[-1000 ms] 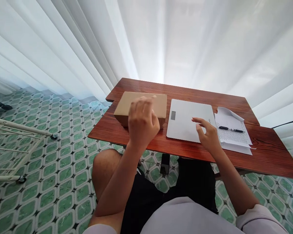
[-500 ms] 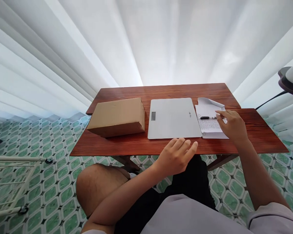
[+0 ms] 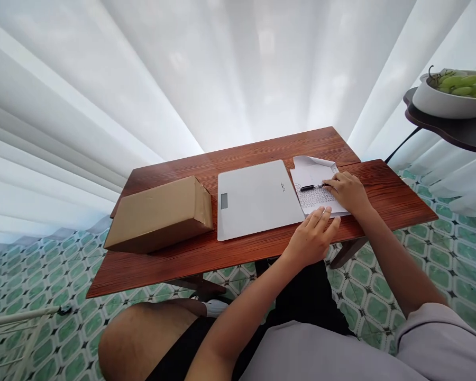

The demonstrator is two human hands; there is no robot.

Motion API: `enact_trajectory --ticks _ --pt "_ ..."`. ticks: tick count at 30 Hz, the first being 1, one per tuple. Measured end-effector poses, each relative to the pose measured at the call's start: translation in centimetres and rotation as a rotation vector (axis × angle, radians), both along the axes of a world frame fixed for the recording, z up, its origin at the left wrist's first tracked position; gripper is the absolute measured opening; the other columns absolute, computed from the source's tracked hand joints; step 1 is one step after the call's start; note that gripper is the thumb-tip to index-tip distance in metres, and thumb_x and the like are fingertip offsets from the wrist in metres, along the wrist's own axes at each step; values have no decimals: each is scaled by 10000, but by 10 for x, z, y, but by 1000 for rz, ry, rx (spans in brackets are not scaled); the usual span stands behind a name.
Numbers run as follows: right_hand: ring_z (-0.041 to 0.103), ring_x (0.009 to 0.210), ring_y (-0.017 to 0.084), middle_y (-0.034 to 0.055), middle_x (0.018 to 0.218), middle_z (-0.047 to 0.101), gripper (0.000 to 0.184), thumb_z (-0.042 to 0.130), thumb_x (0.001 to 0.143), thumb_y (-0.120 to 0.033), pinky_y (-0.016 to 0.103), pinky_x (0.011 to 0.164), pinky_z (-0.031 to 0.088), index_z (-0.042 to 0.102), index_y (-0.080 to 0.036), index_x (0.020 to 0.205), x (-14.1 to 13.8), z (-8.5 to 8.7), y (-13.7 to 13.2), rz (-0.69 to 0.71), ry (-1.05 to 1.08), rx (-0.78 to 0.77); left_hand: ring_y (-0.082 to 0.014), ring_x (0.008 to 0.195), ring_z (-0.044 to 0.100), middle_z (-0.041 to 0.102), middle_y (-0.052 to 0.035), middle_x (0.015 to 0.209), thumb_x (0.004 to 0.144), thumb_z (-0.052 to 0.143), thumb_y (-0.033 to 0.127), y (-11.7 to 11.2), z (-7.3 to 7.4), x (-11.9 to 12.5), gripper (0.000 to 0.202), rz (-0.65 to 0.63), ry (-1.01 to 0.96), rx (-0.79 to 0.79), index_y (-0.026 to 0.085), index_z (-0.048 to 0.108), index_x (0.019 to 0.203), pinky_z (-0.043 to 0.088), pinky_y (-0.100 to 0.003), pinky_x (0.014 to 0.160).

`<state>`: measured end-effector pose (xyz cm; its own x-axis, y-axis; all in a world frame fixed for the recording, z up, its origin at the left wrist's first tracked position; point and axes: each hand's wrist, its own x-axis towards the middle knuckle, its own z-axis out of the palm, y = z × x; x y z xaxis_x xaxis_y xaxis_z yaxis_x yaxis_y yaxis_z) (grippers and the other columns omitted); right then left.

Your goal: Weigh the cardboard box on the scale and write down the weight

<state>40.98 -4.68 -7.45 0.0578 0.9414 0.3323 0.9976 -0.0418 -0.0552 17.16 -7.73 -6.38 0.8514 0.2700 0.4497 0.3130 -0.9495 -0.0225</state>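
Wooden table (image 3: pixel 381 203) fills the middle, and on it, left to right: a brown cardboard box (image 3: pixel 161 214), a flat white scale (image 3: pixel 256 198), then printed paper sheets (image 3: pixel 315 193) at the right. Left hand (image 3: pixel 313 238) lies flat and open at the table's near edge, fingers spread loosely, fingertips touching the sheets' near corner, holding nothing. Right hand (image 3: pixel 349 191) rests on the sheets, fingers curled, its fingertips closing on the end of a black pen (image 3: pixel 311 187) lying across the paper, just beside the scale.
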Motion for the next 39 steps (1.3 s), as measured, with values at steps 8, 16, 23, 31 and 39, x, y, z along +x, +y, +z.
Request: enact_trajectory --ticks 8,16,23,31,39 --pt "541 988 248 111 1004 686 264 529 1004 -340 390 848 342 729 -168 1020 -5 2 0 12 -54 -7 -313 1374 530 529 -184 1505 949 430 211 0 -20 7 512 -22 14 -60 107 533 1439 414 -430 1169" --pt "577 873 242 111 886 670 302 430 1023 -411 379 841 383 607 -166 1030 -11 9 -8 -77 201 255 -312 1288 569 569 -176 1453 966 428 235 -2 -16 7 493 -58 51 -172 99 521 1431 484 -429 1067" --pt "579 566 145 -6 630 611 176 580 877 -345 287 617 447 471 -221 816 -22 5 -18 19 699 285 -294 1327 492 564 -141 1446 961 421 214 -2 -7 7 486 -51 86 -295 94 494 1426 424 -431 1122" --pt "606 538 131 11 622 665 240 535 908 -402 251 531 478 557 -200 781 -30 4 -23 135 937 11 -286 1304 475 585 -131 1341 935 475 201 -2 -6 8 426 -39 47 -362 123 527 1350 411 -423 1115" --pt "486 423 106 -29 472 543 333 498 933 -401 262 497 394 533 -203 668 -35 3 -21 89 931 -57 -302 1336 452 576 -141 1333 941 469 205 -2 -9 8 357 -46 41 -362 120 562 1275 392 -435 1140"
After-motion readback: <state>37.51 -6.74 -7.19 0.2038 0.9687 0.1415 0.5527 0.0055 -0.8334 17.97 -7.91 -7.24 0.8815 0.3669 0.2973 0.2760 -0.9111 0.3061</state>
